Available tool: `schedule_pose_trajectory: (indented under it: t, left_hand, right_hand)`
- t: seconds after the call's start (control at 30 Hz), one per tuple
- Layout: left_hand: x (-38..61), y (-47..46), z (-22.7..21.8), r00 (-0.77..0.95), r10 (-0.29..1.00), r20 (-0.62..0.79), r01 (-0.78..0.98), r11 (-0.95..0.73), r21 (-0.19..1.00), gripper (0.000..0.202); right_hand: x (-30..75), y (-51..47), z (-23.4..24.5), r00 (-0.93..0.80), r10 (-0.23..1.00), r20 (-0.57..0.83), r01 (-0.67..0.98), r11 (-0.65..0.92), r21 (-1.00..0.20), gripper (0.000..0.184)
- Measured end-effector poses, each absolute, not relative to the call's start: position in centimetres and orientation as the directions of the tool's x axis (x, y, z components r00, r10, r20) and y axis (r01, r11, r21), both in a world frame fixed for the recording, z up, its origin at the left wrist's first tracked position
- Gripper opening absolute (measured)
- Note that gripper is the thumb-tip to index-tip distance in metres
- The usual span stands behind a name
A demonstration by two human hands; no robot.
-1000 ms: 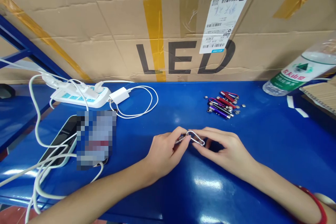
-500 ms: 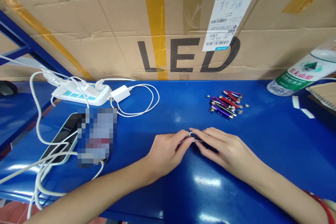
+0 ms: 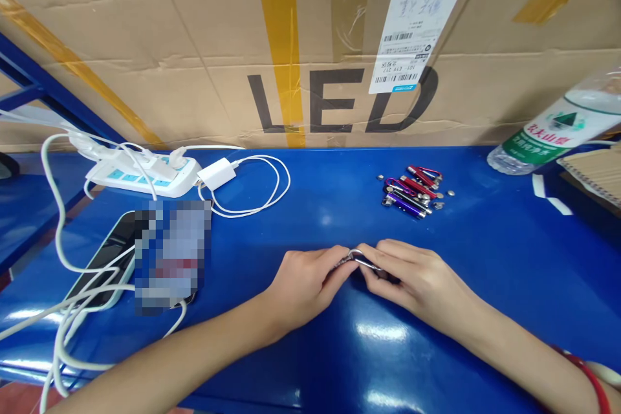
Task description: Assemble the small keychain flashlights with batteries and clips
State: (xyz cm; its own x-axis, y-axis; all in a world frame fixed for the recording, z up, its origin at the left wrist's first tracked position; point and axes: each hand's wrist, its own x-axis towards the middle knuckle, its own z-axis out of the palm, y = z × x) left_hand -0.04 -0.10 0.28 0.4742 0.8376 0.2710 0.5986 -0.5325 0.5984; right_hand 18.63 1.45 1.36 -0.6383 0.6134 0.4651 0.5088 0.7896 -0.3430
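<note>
Over the blue table top [image 3: 334, 207], a silver carabiner clip [image 3: 365, 261] bridges my two hands. Its rounded end shows between the fingertips. My left hand [image 3: 303, 284] is closed in a pinch on a small dark chain or link [image 3: 342, 262] at that end. My right hand [image 3: 412, 272] has thumb and fingers closed on the other end of the clip. A dark part shows under the right fingers, and what it belongs to is hidden. Beyond the hands lies a pile of small metal tubes like mini flashlights [image 3: 407, 202], red, purple and black, with small silver discs [image 3: 451, 193] around it.
A white power strip [image 3: 182, 184] with plugs and an adapter [image 3: 217, 174] lies at back left. Cables loop over a phone [image 3: 104, 259] and a blurred-out item [image 3: 177, 252]. At right, a water bottle [image 3: 543, 129] leans. A cardboard box [image 3: 204, 45] stands behind.
More of the carabiner clip shows between my hands, and the right fingers have closed further around it. The whole view has shifted slightly, with the scene sliding left.
</note>
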Motion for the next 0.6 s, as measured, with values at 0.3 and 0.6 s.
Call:
schedule_pose_trajectory:
  t: [0.3, 0.6]
  left_hand:
    - [-0.09, -0.06, 0.19, 0.487, 0.820, 0.300, 0.557, -0.557, 0.616, 0.023]
    - [0.07, -0.21, 0.52, 0.432, 0.862, 0.266, 0.608, -0.496, 0.619, 0.026]
  right_hand:
    - [18.76, 1.32, 1.29, -0.644, 0.575, 0.505, 0.544, 0.808, -0.226, 0.022]
    - [19.18, 2.04, 0.88, -0.543, 0.614, 0.572, 0.558, 0.774, -0.300, 0.018]
